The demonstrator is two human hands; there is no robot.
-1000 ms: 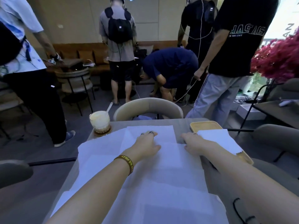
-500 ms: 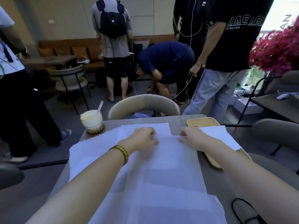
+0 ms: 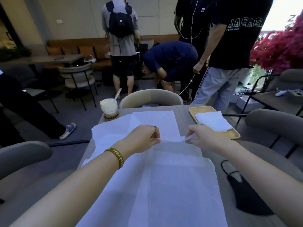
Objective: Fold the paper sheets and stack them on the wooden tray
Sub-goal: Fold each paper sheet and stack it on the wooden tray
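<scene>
Fingers (image 3: 156, 138) of the left hand (image 3: 142, 139) and right hand (image 3: 202, 135) were pinched on the far edge of the top paper sheet (image 3: 177, 181), laid lengthwise toward the near tabletop (image 3: 182, 112) edge; the wooden tray (image 3: 200, 109) was seen nearer the right hand.

Grey tabletop (image 3: 182, 114) spread with paper

Overlapping white paper sheets (image 3: 164, 185) cover most of its middle, from the near edge almost to the far one. At the far right corner lies a rectangular wooden tray (image 3: 202, 110). At the far left is a round brown coaster (image 3: 111, 117) (a glass of pale creamy drink (image 3: 109, 106) stands on it). A black fabric face mask (image 3: 246, 197) lies on the near right, just beside the sheets.
</scene>
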